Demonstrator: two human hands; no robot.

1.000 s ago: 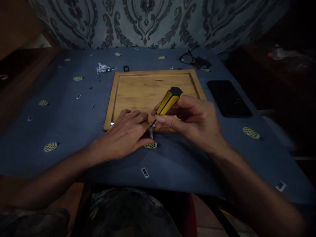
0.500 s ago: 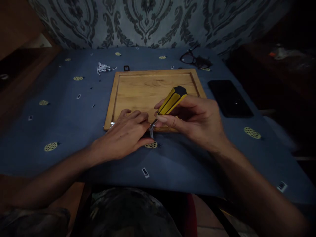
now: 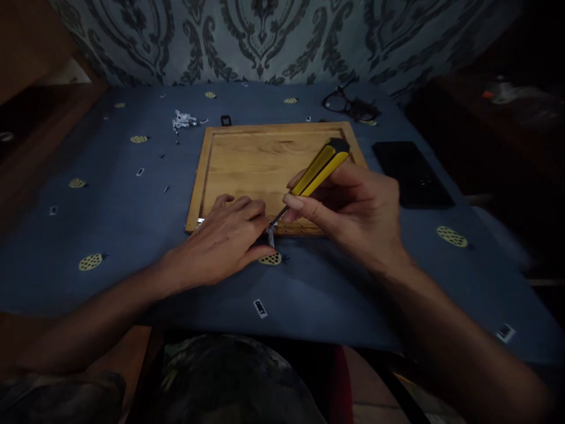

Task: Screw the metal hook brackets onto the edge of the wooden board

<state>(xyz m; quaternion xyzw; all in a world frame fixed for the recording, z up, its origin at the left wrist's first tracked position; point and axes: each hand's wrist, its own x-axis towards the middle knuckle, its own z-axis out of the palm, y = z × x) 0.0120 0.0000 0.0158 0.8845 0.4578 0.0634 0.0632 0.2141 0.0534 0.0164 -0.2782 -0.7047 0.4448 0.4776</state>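
A framed wooden panel (image 3: pixel 265 165) lies flat on the blue patterned cloth. My right hand (image 3: pixel 357 206) grips a yellow and black screwdriver (image 3: pixel 321 168) between thumb and fingers, its handle tilted up to the right. The screwdriver's tip meets a small metal piece (image 3: pixel 271 234) at the panel's near edge. My left hand (image 3: pixel 225 235) rests over the same edge, its thumb and fingers around that metal piece and pressing it to the wood. Another bit of metal (image 3: pixel 200 222) shows at the panel's near left corner.
Loose metal parts (image 3: pixel 184 121) and a small black square piece (image 3: pixel 226 121) lie behind the panel. Glasses (image 3: pixel 351 108) rest at the back right, and a dark phone (image 3: pixel 412 175) lies right of the panel. Tiny screws (image 3: pixel 166 189) are scattered on the left.
My right hand has shifted slightly up and right with the screwdriver, showing more of its shaft. My left hand has stayed in place.
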